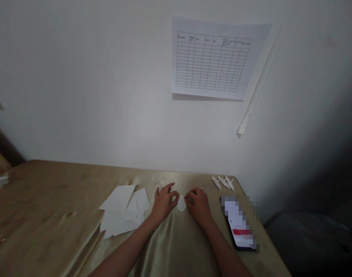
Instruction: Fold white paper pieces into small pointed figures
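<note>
A small folded white paper piece [181,203] lies on the tan cloth-covered table [54,200] between my two hands. My left hand [163,201] pinches its left edge with thumb and fingers curled. At the paper's right edge, my right hand [198,204] presses down with bent fingers. Both forearms reach in from the bottom of the view.
A loose pile of white paper sheets [122,211] lies left of my left hand. Three small folded paper figures [223,182] sit at the table's far right corner. A phone [239,223] lies right of my right hand. A printed grid sheet [212,59] hangs on the wall.
</note>
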The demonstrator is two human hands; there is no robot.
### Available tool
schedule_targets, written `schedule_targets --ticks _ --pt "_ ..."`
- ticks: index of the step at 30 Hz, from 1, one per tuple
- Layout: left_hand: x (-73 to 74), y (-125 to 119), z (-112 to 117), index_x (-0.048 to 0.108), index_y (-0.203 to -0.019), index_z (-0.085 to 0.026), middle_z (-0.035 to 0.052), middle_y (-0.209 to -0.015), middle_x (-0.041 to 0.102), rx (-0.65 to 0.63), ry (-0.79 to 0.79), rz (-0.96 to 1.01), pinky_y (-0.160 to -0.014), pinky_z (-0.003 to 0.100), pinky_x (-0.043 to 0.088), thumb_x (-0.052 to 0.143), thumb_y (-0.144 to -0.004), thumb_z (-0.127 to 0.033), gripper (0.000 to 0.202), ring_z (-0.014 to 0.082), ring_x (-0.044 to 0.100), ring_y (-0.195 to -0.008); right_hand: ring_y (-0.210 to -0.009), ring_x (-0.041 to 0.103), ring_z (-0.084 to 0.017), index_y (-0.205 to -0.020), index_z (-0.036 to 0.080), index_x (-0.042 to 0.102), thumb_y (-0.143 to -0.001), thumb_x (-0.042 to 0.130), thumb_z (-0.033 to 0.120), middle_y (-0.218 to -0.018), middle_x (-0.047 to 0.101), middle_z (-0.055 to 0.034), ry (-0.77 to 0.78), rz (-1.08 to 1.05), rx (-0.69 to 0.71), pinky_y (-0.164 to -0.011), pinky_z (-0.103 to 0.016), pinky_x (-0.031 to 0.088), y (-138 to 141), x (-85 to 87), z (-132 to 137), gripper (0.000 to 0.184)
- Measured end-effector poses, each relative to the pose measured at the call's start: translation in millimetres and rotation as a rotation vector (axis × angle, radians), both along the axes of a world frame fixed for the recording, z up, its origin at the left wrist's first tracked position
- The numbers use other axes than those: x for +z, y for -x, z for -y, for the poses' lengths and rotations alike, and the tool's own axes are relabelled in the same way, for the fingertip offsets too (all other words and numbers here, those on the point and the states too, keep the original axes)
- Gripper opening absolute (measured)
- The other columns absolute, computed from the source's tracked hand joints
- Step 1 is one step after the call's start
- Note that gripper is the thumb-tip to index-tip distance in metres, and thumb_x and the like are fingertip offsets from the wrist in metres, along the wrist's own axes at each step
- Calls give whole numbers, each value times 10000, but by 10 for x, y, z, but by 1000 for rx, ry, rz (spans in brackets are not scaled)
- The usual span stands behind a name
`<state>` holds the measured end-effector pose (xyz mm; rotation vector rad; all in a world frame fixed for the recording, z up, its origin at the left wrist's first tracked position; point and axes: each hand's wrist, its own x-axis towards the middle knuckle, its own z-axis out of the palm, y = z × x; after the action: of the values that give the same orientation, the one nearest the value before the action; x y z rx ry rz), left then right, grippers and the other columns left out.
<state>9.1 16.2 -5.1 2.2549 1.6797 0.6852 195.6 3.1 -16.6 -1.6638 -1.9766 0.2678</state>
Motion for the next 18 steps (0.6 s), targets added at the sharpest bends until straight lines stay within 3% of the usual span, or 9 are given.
schedule_targets --ticks 6,14,18 --pt "-7 33 -25 721 -961 -310 41 -1529 483 -26 57 -19 -1181 650 154 751 -787 -276 179 279 531 -1310 -1093 540 -228 -962 289 740 -847 697 277 -1079 627 -46 -20 -28 -4 -1015 -370 381 2 38 37 123" --pt "-44 98 -17 688 -1033 -315 79 -1544 450 -88 59 -43 -1182 654 155 830 -706 -433 376 315 460 -1382 -1123 541 -249 -1043 290 728 -744 799 323 -1133 614 -56 20 -90 55 -1031 -371 394 -59 7 59 309" --pt "-41 117 -3 685 -1039 -311 79 -1534 465 -103 42 -30 -1182 659 156 838 -704 -423 385 316 468 -1373 -1152 535 -259 -1082 289 720 -732 809 342 -1171 607 -64 23 -73 78 -1049 -383 391 -83 -6 78 365"
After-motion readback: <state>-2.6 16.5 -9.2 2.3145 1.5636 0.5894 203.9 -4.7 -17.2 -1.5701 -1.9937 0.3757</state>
